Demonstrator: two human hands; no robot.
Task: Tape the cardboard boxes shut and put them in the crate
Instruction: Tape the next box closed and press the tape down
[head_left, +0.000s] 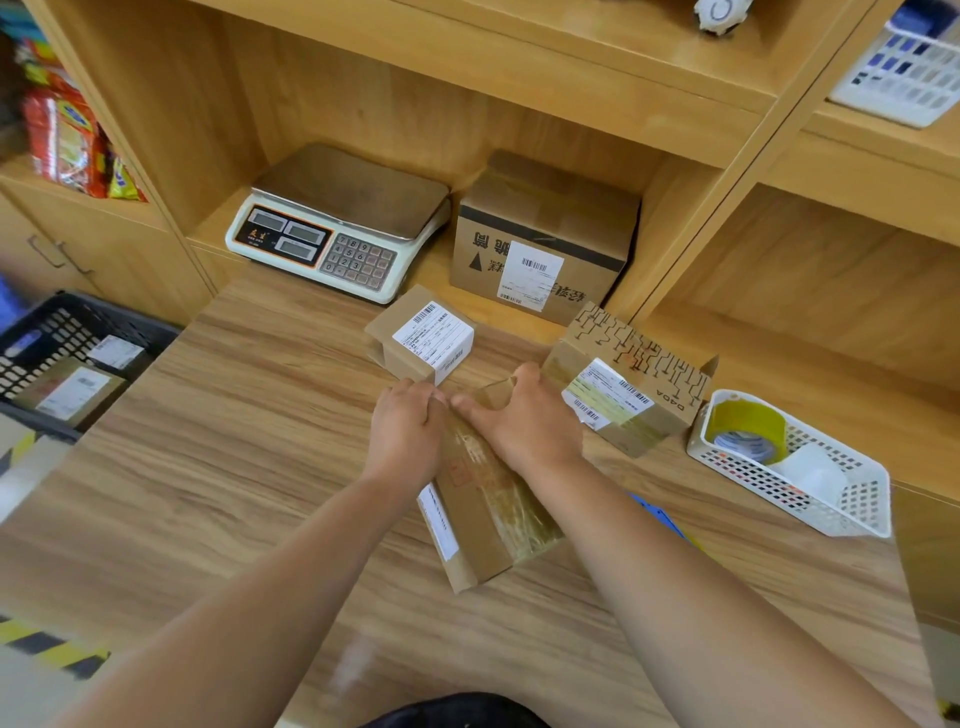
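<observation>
Fingers (418, 402) of left hand (405, 431), right hand (524, 421) curled over box (483, 514) end, pressing tape (493, 392) down; pinned to surface (260, 415) for clean seal.

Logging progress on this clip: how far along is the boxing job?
Done: at least two labelled boxes lie in the black crate. In hand: the left hand and right hand grip the far end of the centre box, tape already along its top. Left: the small box, DADA box and shelf box sit outside the crate.
</observation>
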